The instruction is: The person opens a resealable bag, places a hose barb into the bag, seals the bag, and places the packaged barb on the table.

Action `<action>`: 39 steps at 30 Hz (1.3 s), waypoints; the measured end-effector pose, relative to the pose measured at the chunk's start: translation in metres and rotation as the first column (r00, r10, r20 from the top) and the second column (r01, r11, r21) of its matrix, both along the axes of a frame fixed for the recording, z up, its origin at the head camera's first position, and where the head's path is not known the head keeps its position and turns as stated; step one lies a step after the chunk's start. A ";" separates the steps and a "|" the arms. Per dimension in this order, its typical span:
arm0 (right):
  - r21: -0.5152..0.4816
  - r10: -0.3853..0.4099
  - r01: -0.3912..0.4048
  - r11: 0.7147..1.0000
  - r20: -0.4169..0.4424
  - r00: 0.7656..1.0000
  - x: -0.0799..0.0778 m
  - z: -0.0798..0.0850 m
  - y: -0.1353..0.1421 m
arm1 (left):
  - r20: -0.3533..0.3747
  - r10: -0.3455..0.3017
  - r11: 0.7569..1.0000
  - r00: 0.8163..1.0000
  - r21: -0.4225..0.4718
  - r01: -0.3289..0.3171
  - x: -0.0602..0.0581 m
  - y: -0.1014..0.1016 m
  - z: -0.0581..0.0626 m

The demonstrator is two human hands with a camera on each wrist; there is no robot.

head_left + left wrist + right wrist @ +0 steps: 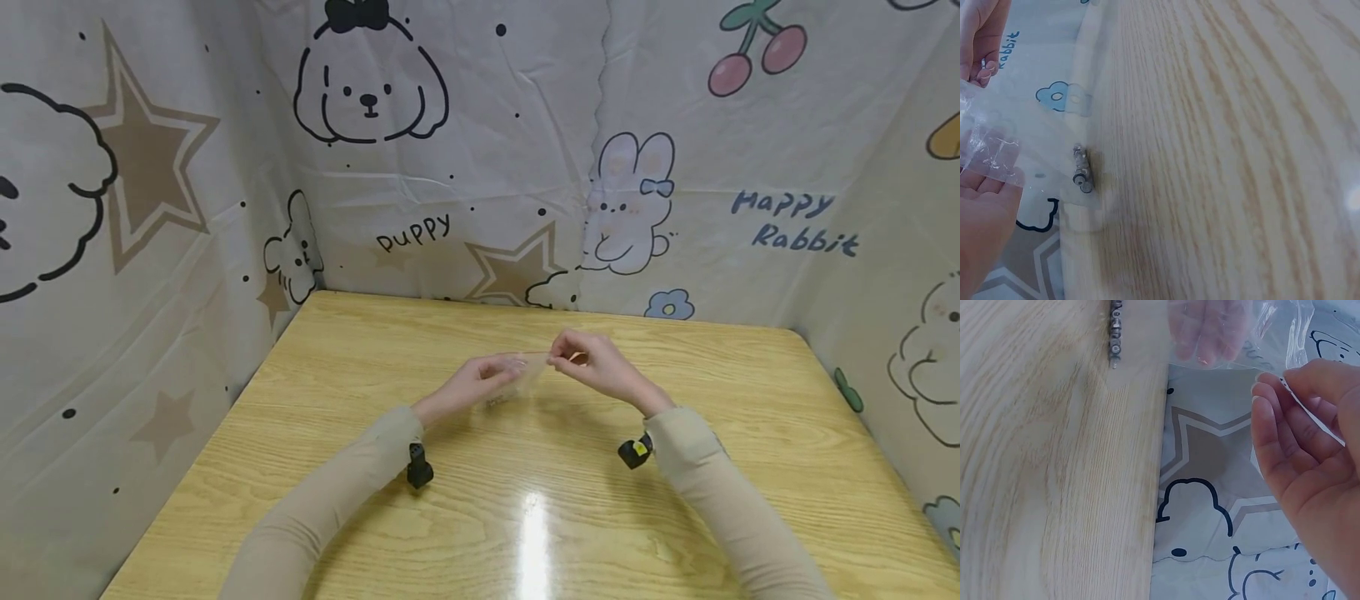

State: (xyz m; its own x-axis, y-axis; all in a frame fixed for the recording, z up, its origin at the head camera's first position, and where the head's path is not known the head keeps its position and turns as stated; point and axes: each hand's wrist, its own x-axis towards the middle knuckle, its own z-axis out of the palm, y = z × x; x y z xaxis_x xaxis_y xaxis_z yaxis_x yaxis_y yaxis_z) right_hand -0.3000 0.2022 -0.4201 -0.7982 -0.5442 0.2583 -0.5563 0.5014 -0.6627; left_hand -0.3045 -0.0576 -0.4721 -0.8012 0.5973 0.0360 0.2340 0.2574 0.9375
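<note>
Over the far middle of the table, a clear plastic bag [532, 377] is stretched between both hands. My left hand [478, 380] holds it from the left, and its fingers show through the film in the right wrist view. At the bag's other end, my right hand [597, 365] pinches the edge between thumb and index finger [1267, 381]. Low in the bag lie small metal pieces [1082, 170], lined up in a short row with round ends, seen through the film in both wrist views.
Beneath the hands is a wood-grain table [337, 350]. A printed cloth [480, 167] with puppies, rabbits and stars hangs behind it and along both sides. Small black wrist cameras hang under the left cuff [397, 429] and the right cuff [682, 433].
</note>
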 end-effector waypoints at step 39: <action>-0.112 -0.081 0.080 0.991 -0.007 0.997 0.013 0.002 0.001 | -0.037 0.245 0.954 0.969 0.187 -0.234 -0.004 -0.008 0.023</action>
State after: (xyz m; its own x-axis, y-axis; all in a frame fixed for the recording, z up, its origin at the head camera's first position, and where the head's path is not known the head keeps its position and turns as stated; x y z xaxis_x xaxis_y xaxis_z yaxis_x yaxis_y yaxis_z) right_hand -0.2869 0.2030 -0.4182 -0.8349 -0.4456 0.3232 -0.5251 0.4685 -0.7105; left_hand -0.3088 -0.0655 -0.4494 -0.9130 0.3678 0.1764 0.2424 0.1415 0.9598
